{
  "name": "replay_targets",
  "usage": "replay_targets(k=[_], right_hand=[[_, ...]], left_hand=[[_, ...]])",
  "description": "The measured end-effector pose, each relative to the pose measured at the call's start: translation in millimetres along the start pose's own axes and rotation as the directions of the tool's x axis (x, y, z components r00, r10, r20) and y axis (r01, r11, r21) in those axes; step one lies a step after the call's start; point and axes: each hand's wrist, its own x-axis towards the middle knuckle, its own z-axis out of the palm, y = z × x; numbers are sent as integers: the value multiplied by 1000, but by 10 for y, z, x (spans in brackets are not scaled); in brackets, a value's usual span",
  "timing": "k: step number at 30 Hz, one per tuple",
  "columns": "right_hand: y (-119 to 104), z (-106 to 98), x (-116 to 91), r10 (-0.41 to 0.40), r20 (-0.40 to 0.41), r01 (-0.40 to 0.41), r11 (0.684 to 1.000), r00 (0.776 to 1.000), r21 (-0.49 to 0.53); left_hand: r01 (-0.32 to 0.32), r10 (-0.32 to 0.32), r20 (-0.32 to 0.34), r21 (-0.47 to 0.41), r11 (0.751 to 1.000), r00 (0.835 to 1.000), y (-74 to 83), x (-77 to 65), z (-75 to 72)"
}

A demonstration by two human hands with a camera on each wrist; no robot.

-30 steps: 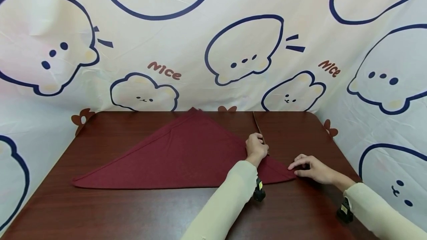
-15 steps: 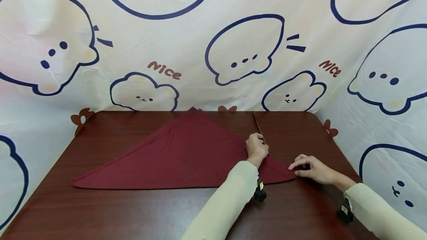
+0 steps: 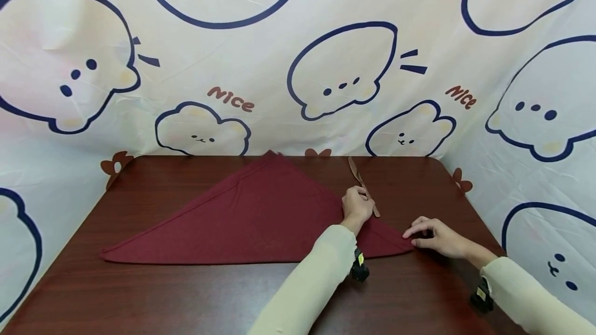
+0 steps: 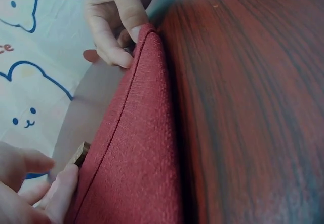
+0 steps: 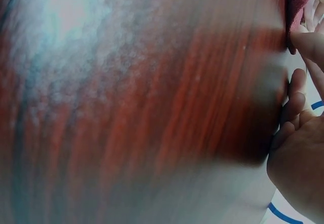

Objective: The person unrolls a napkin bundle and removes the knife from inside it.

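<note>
A dark red cloth napkin (image 3: 261,216), folded into a triangle, lies on the table with its peak at the far edge. My left hand (image 3: 357,204) is at the napkin's right slope, fingers curled on a slim wooden knife (image 3: 354,168). The knife's broad end points to the far edge; its narrow brown end (image 4: 80,154) shows beside the fingers in the left wrist view. At the right corner of the napkin my right hand (image 3: 436,237) pinches the tip between thumb and fingers. The right wrist view catches that red tip (image 5: 296,11) only at its border.
The brown wood-grain table (image 3: 186,299) extends in front of the napkin and to both sides. A white curtain (image 3: 261,61) with blue cartoon outlines hangs behind the far edge and along the sides.
The knife has turned in my left hand from edge-on to showing its flat face, and its far end has shifted slightly left. The right hand and napkin stay put.
</note>
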Motion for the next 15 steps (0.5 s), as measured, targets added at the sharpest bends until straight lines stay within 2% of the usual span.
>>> replay_targets(k=[4,8,15], right_hand=[[-5,13,10,-8,-6,8,1000,1000,-5],[-5,24,26,-18,-1,18,1000,1000,1],[27,20,-11,-27,-9,27,1000,1000,7]], left_hand=[[-11,12,55,-28,1000,998,2,-36,-96],[9,-2,103,-71,997,995,13,-64,-168],[36,-9,209,-126,991,978,45,-148,-252]])
